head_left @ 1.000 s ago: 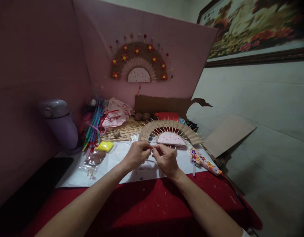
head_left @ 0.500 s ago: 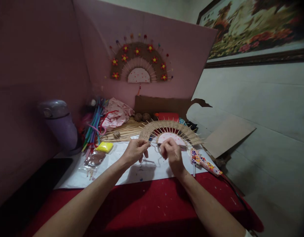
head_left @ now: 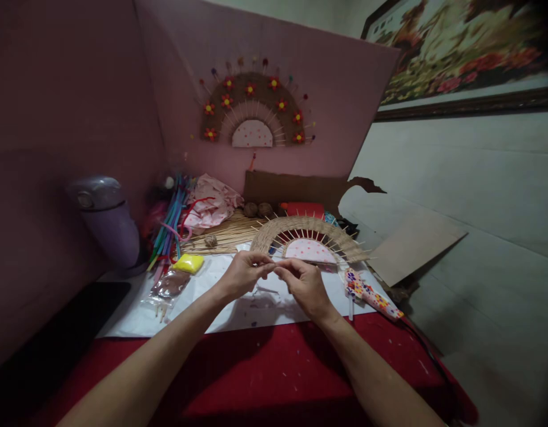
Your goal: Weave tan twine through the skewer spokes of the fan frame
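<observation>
Above the white paper (head_left: 238, 311), my left hand (head_left: 246, 274) is closed in a pinch, its thumb and forefinger tips together. My right hand (head_left: 304, 286) pinches too, and its fingertips meet those of the left. Whatever lies between the fingers is too small to make out. Just behind them rests a half-ring fan woven of brown twine (head_left: 274, 230), with thin sticks radiating through it. At its centre sits a half-disc of pink-dotted white cloth (head_left: 307, 250). To the right lies a flower-patterned glue gun (head_left: 372, 295) with a glue stick near it.
Left are a purple bottle (head_left: 107, 222), pipe cleaners (head_left: 167, 228), a yellow clay packet (head_left: 188, 263) and a brown one (head_left: 169, 283). Twine balls (head_left: 257, 210) and torn cardboard (head_left: 292, 187) stand behind. A finished flowered fan (head_left: 238, 95) is on the pink board. Red cloth (head_left: 265, 367) covers the front.
My hands have come together; the right moved left and its fingertips now meet the left's. A thin strand seen near the right hand before no longer shows. The view shifted slightly.
</observation>
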Demonstrator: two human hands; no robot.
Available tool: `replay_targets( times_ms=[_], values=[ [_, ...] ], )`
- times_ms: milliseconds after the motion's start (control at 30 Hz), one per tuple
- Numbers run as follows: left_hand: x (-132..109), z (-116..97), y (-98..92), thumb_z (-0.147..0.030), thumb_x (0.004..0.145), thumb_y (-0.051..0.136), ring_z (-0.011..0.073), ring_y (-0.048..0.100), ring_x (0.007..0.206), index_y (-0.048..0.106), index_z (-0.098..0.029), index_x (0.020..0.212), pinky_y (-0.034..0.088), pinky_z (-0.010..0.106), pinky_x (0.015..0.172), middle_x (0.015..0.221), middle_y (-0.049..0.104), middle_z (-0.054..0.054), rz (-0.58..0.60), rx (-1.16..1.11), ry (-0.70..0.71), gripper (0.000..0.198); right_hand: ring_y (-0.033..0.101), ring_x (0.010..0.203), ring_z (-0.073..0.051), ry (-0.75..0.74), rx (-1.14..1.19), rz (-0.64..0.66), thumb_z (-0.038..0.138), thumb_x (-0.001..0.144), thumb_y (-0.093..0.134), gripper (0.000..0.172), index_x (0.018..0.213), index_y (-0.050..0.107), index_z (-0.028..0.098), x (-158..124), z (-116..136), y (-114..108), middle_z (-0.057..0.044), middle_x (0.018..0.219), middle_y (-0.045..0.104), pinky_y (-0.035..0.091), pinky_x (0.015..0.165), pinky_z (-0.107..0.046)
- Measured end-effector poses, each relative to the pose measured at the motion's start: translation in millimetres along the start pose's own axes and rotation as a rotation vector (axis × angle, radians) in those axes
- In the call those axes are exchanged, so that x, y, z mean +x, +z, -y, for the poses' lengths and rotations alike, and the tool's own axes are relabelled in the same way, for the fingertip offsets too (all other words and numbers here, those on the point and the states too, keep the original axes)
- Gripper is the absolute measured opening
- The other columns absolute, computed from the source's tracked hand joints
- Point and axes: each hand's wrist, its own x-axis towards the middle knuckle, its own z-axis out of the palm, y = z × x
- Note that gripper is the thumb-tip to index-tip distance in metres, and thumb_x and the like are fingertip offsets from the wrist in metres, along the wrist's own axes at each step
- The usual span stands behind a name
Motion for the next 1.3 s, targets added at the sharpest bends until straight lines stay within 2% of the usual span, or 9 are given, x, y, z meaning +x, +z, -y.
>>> replay_targets(
  times_ms=[67, 233, 467, 533, 600, 700, 800, 900, 1300],
  values=[
    [2, 1, -4.1, -0.033, 0.073, 0.057, 0.0026, 0.037, 0.031, 0.064, -0.01, 0.072, 0.024, 0.016, 0.031, 0.051, 0.051, -0.003, 0.034, -0.007, -0.04, 0.023, 0.044, 0.052, -0.009, 0.02, -0.08, -0.047, 0.035, 0.08, 0.052, 0.026, 0.067, 0.061, 0.016, -1, -2, 1, 0.001, 0.056, 0.053, 0.035, 0.05, -0.021],
    [6, -1, -18.1, -0.024, 0.071, 0.056, 0.002, 0.036, 0.028, 0.061, -0.01, 0.074, 0.022, 0.015, 0.029, 0.051, 0.051, -0.004, 0.045, -0.037, -0.142, 0.015, 0.042, 0.05, -0.009, 0.034, -0.191, -0.184, 0.037, 0.08, 0.051, 0.028, 0.061, 0.054, 0.017, 0, -9, -1, 0.002, 0.053, 0.05, 0.033, 0.049, -0.021],
    [3, -5, -26.4, -0.03, 0.071, 0.061, 0.0016, 0.028, 0.028, 0.061, -0.011, 0.069, 0.017, 0.016, 0.03, 0.037, 0.038, -0.008, 0.051, -0.156, -0.139, 0.019, 0.045, 0.049, -0.011, 0.011, -0.276, -0.207, 0.035, 0.08, 0.05, 0.027, 0.061, 0.057, 0.018, 0, -15, -1, 0.001, 0.052, 0.051, 0.035, 0.049, -0.021],
    [2, -7, -25.5, -0.032, 0.07, 0.062, 0.0017, 0.026, 0.029, 0.061, -0.011, 0.069, 0.016, 0.017, 0.03, 0.036, 0.034, -0.009, 0.051, -0.171, -0.151, 0.02, 0.05, 0.055, -0.012, -0.013, -0.326, -0.241, 0.032, 0.081, 0.05, 0.021, 0.071, 0.061, 0.018, 0, -15, 0, -0.001, 0.062, 0.057, 0.039, 0.053, -0.023],
    [1, -8, -23.6, -0.031, 0.069, 0.063, 0.0017, 0.026, 0.029, 0.061, -0.012, 0.07, 0.015, 0.017, 0.03, 0.038, 0.035, -0.009, 0.048, -0.186, -0.178, 0.02, 0.056, 0.07, -0.016, -0.06, -0.405, -0.315, 0.026, 0.08, 0.05, 0.017, 0.088, 0.063, 0.019, -1, -14, 0, -0.006, 0.085, 0.061, 0.043, 0.061, -0.027],
    [0, -9, -20.4, -0.031, 0.071, 0.062, 0.0019, 0.026, 0.029, 0.061, -0.012, 0.074, 0.014, 0.017, 0.03, 0.039, 0.035, -0.009, 0.06, -0.19, -0.201, 0.019, 0.054, 0.093, -0.021, -0.18, -0.469, -0.415, 0.02, 0.079, 0.051, 0.023, 0.101, 0.06, 0.02, -4, -8, 1, -0.01, 0.107, 0.054, 0.045, 0.073, -0.033],
    [-1, -10, -17.3, -0.031, 0.073, 0.058, 0.0018, 0.025, 0.029, 0.06, -0.012, 0.074, 0.013, 0.017, 0.031, 0.039, 0.035, -0.009, 0.078, -0.162, -0.204, 0.019, 0.054, 0.087, -0.019, -0.332, -0.381, -0.288, 0.017, 0.081, 0.049, 0.013, 0.089, 0.059, 0.019, -8, -2, 3, -0.007, 0.089, 0.057, 0.044, 0.077, -0.033],
    [-2, -12, -13.7, -0.032, 0.074, 0.055, 0.0014, 0.024, 0.03, 0.06, -0.011, 0.072, 0.014, 0.017, 0.032, 0.04, 0.035, -0.008, 0.093, -0.124, -0.197, 0.021, 0.054, 0.077, -0.016, -0.366, -0.318, -0.128, 0.017, 0.082, 0.048, 0.01, 0.087, 0.057, 0.019, -11, 0, 7, -0.004, 0.079, 0.059, 0.044, 0.072, -0.03],
    [-2, -14, -5.6, -0.034, 0.076, 0.05, 0.003, 0.026, 0.034, 0.062, -0.011, 0.073, 0.018, 0.017, 0.035, 0.04, 0.036, -0.008, 0.097, -0.034, -0.118, 0.026, 0.054, 0.065, -0.014, -0.268, -0.268, -0.117, 0.021, 0.083, 0.048, 0.006, 0.079, 0.053, 0.019, -12, -4, 11, -0.002, 0.074, 0.059, 0.041, 0.065, -0.026]
  ],
)
